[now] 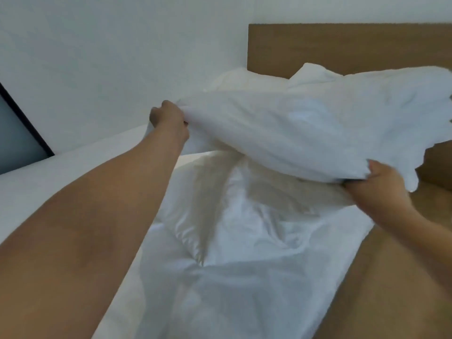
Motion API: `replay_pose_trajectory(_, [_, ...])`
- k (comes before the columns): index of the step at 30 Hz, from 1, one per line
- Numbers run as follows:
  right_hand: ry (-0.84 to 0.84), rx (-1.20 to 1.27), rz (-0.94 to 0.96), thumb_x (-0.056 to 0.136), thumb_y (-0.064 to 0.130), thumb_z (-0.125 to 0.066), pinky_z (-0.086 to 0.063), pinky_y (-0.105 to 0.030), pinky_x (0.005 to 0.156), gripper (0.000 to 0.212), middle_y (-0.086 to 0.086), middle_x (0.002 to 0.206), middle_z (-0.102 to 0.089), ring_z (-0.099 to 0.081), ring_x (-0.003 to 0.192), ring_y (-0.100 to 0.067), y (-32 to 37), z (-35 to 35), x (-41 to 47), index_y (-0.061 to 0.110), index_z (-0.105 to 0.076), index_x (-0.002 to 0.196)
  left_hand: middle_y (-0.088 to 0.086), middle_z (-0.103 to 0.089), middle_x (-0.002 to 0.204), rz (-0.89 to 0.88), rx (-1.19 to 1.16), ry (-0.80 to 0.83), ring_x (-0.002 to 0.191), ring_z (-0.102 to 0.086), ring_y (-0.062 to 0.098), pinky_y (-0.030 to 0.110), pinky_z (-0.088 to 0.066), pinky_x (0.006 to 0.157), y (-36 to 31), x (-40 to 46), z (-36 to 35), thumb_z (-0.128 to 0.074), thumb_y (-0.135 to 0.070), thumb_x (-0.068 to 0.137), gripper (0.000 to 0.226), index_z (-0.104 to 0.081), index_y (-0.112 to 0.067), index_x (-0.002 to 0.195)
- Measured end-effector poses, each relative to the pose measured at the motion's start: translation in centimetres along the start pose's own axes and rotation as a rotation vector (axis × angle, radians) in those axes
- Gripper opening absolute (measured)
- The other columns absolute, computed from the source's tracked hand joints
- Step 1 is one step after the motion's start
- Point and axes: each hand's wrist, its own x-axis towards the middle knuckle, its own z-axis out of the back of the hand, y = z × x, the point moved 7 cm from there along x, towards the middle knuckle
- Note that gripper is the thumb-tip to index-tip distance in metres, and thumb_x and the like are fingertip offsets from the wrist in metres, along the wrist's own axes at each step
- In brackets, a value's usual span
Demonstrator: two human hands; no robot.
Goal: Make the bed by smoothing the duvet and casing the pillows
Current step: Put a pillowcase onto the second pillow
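Observation:
A white cased pillow (305,133) hangs in the air across the head of the bed. My left hand (168,118) grips its left end and my right hand (381,189) grips its lower right edge. Below it lies a crumpled white duvet (232,241), with folds running down the middle of the bed. A second white pillow (247,80) rests behind, against the wall and headboard, partly hidden by the lifted one.
A brown wooden headboard (342,47) stands at the back right. Brown wooden floor or bed frame (381,277) shows along the right. A white wall (110,57) runs along the left, with a dark-framed panel (19,135) at the far left edge.

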Motion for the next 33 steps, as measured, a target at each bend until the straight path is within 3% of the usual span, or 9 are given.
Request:
replay_pose_trajectory(4, [0.056,-0.490,0.180,0.073,0.019,-0.057,-0.051,-0.040,0.074,0.007,-0.004,0.078,-0.058,-0.056,0.074,-0.031,3.7,11.7,1.3,0.021,-0.059,0.080,0.008,-0.054,0.128,-0.032,-0.002,-0.081,0.089,-0.056,0.025,0.035,-0.054,0.086,-0.9,-2.7,1.9,-0.040,-0.016,0.098,0.047,-0.036,-0.013,0.144])
replay_pose_trajectory(9, [0.615,-0.984,0.424,0.088,0.020,-0.055,-0.047,-0.032,0.088,0.036,-0.005,0.122,-0.059,-0.059,0.110,-0.026,4.1,3.3,-6.4,0.015,-0.056,0.123,0.010,-0.050,0.142,0.189,0.233,-0.056,0.120,-0.057,0.031,0.037,-0.053,0.084,9.3,-6.9,8.3,-0.045,-0.012,0.096,0.047,-0.040,-0.008,0.143])
replay_pose_trajectory(14, [1.336,-1.105,0.106,0.097,0.029,-0.051,-0.039,-0.037,0.104,0.043,-0.009,0.140,-0.049,-0.048,0.127,-0.030,-5.5,-5.8,-16.2,0.007,-0.051,0.135,0.007,-0.066,0.071,0.535,0.239,0.067,0.057,-0.063,0.022,0.034,-0.055,0.049,22.9,-10.5,14.7,-0.055,-0.010,0.082,0.009,-0.062,-0.012,0.088])
replay_pose_trajectory(17, [1.546,-1.104,-0.178,0.092,0.051,-0.053,-0.036,-0.037,0.107,0.073,-0.014,0.142,-0.049,-0.048,0.129,-0.030,-6.5,-6.8,-16.5,-0.003,-0.043,0.139,0.005,-0.059,0.061,0.556,0.317,0.195,0.059,-0.057,0.022,0.033,-0.053,0.063,23.1,-11.8,14.8,-0.060,-0.030,0.084,0.018,-0.062,-0.013,0.078])
replay_pose_trajectory(19, [1.509,-0.963,-0.273,0.088,0.060,-0.052,-0.045,-0.038,0.094,0.080,-0.020,0.133,-0.056,-0.055,0.123,-0.032,-4.2,-7.7,-14.0,-0.007,-0.048,0.132,0.004,-0.051,0.054,0.551,0.286,0.204,0.052,-0.047,0.020,0.036,-0.048,0.067,22.6,-9.9,15.6,-0.060,-0.047,0.087,0.035,-0.055,-0.014,0.076])
replay_pose_trajectory(23, [0.932,-0.594,0.256,0.081,0.067,-0.055,-0.049,-0.033,0.074,0.058,-0.006,0.087,-0.074,-0.068,0.086,-0.027,6.6,-11.9,-5.9,0.010,-0.061,0.090,0.000,-0.045,0.082,0.531,0.317,0.169,0.059,-0.041,0.017,0.032,-0.050,0.061,21.3,-3.9,17.5,-0.072,-0.067,0.068,0.054,-0.056,-0.026,0.101])
replay_pose_trajectory(26, [0.806,-0.588,0.343,0.068,0.076,-0.059,-0.039,-0.046,0.099,0.093,-0.007,0.136,-0.051,-0.049,0.123,-0.033,9.2,-19.0,-5.7,0.018,-0.038,0.138,0.002,-0.057,0.088,0.524,0.291,0.176,0.065,-0.056,0.013,0.032,-0.054,0.052,21.2,0.9,17.4,-0.076,-0.071,0.061,0.075,-0.052,-0.028,0.118])
replay_pose_trajectory(29, [0.927,-0.812,0.208,0.057,0.082,-0.063,-0.009,-0.068,0.109,0.135,-0.021,0.157,-0.010,-0.017,0.141,-0.045,5.5,-27.8,-7.6,0.021,0.010,0.152,-0.001,-0.057,0.127,0.560,0.207,0.118,0.105,-0.063,0.035,0.062,-0.053,0.077,22.5,5.4,16.9,-0.089,-0.065,0.044,0.109,-0.040,-0.033,0.136])
replay_pose_trajectory(33, [0.702,-0.837,0.305,0.073,0.060,-0.063,-0.027,-0.054,0.104,0.106,-0.023,0.138,-0.034,-0.037,0.126,-0.038,4.6,-32.8,-6.7,0.008,-0.010,0.148,0.007,-0.052,0.127,0.306,0.225,0.001,0.106,-0.058,0.031,0.053,-0.050,0.095,20.8,8.9,13.2,-0.069,-0.023,0.080,0.071,-0.032,-0.020,0.140])
